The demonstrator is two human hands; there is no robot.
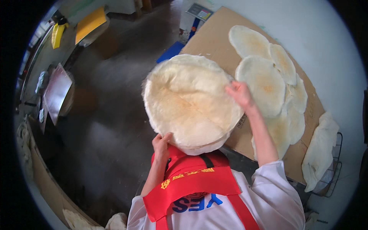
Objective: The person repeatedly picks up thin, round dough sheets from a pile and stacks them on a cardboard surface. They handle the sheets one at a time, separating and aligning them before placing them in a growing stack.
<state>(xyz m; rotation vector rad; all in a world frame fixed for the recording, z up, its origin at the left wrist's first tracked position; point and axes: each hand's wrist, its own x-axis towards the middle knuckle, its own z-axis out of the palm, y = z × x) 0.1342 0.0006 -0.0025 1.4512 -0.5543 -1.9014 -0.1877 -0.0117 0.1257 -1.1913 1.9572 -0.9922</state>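
A stack of large round flatbreads (188, 107), pale with light brown patches, is held up in front of my red apron. My left hand (161, 145) grips its lower left edge, the thumb on top and the other fingers underneath. At the right edge my right hand (239, 94) is closed on the rim of the flatbread. Below the top one, the edges of further flatbreads show. On the cardboard-covered table to my right lie several more flatbreads, overlapping, with one large round flatbread (261, 85) nearest my right hand.
The cardboard sheet (209, 40) covers the table on the right. A white cloth (321, 153) hangs by a wire rack (337, 168) at its near right corner. A blue platform scale (170, 51) stands beyond. Dark floor (103, 142) lies left, with a metal sheet (57, 94) past it.
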